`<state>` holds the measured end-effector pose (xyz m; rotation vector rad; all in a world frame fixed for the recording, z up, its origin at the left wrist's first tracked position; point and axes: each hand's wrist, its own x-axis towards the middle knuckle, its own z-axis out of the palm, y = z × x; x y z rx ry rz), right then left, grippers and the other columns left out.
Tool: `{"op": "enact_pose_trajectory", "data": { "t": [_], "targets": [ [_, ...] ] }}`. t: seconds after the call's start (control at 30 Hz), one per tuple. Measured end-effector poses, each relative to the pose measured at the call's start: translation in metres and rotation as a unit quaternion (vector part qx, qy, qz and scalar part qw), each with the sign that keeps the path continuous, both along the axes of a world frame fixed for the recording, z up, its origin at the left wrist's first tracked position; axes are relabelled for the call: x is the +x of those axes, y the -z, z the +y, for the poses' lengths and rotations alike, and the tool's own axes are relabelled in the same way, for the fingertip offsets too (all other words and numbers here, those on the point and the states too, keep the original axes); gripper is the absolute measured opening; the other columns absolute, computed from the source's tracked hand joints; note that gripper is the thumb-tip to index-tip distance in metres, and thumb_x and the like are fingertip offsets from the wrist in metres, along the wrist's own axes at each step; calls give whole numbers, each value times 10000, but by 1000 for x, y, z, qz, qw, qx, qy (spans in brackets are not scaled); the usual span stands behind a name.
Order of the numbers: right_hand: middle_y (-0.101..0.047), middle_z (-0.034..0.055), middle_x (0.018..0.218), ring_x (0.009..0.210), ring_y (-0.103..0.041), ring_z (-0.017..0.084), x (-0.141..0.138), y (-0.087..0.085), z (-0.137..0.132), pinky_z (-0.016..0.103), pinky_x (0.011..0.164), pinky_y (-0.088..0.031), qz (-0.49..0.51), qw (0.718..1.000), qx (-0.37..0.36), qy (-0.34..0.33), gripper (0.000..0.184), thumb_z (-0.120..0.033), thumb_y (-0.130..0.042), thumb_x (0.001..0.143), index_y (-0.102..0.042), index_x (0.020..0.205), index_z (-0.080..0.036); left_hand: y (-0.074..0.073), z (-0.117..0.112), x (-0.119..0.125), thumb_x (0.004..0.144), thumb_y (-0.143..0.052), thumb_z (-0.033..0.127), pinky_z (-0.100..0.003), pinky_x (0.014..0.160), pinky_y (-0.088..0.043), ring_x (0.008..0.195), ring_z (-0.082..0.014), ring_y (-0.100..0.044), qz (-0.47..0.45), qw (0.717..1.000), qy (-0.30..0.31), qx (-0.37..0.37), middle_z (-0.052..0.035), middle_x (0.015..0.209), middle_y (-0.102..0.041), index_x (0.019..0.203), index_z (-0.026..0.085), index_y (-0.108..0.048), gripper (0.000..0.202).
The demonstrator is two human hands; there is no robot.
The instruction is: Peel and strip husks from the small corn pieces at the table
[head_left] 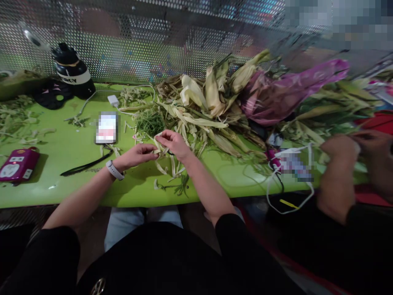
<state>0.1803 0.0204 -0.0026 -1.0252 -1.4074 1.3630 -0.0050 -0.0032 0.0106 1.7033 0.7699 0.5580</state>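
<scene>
My left hand (138, 156), with a white watch band at the wrist, pinches a pale corn husk strip (159, 148) over the front of the green table (129, 196). Fingers of my right hand (175, 144) are closed on the same pale piece from above; its exact shape is partly hidden by the fingers. Just beyond my hands lies a heap of thin green strands (150, 122). Dry corn husks (211, 96) are piled behind and to the right. Beneath my right forearm rests a small green bundle (181, 186) with loose strips around it.
A phone (106, 127), a black strap (87, 167) and a magenta power socket box (19, 164) lie left. Behind them stands a black bottle (75, 73) before a perforated metal screen (129, 49). Rightward are a purple plastic bag (270, 98), white cable (268, 192) and a co-worker's arm (336, 180).
</scene>
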Motion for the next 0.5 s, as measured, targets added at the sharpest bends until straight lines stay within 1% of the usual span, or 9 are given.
{"op": "enact_pose_trajectory", "data": {
  "t": [0.1,0.17,0.23,0.3,0.37,0.43,0.5],
  "targets": [
    [-468,-74,533,490,-397,70,4,2,5,221,488,-337,16,999,-9,42,403,-542,-756,669,-550,697,-197,2,-1,2,799,-675,361,-239,631,-423,664,-117,-549,12,998,46,-30,-21,752,-644,834,132,-699,233],
    [-464,-73,517,470,-400,68,9,2,7,219,475,-336,25,998,-17,54,413,-561,-742,682,-544,690,-199,3,-1,3,792,-679,350,-235,616,-419,654,-115,-549,10,998,42,-50,-23,756,-655,854,133,-709,228],
    [-500,-50,547,480,-427,71,13,-1,7,222,474,-343,16,999,-37,21,443,-620,-668,739,-572,693,-190,4,0,2,807,-665,350,-220,572,-390,619,-97,-515,-9,998,1,-62,-12,742,-638,882,140,-701,226],
    [-516,-34,572,487,-428,70,15,-4,4,224,468,-331,-10,998,-56,-39,487,-656,-601,781,-599,687,-179,3,1,0,810,-665,354,-211,539,-360,587,-83,-475,-24,997,-25,-71,0,723,-610,887,144,-689,225],
    [-524,-36,591,510,-427,67,13,-6,0,221,484,-330,-27,995,-41,-83,455,-619,-668,747,-620,689,-171,3,2,-2,799,-677,351,-210,515,-332,557,-76,-433,-26,996,-22,-80,15,678,-563,861,146,-676,214],
    [-529,-47,602,543,-437,66,9,-7,-3,217,525,-352,-23,996,-10,-89,393,-536,-769,677,-632,693,-168,5,3,-2,792,-675,333,-213,493,-305,534,-76,-394,-34,995,-16,-96,29,628,-500,827,149,-660,188],
    [-541,-49,615,568,-449,71,5,-8,-4,222,558,-375,-11,997,3,-80,369,-501,-794,649,-644,704,-168,8,3,-2,815,-634,334,-218,476,-284,513,-77,-356,-61,991,-29,-119,32,597,-443,780,150,-642,188]
  ]
}}
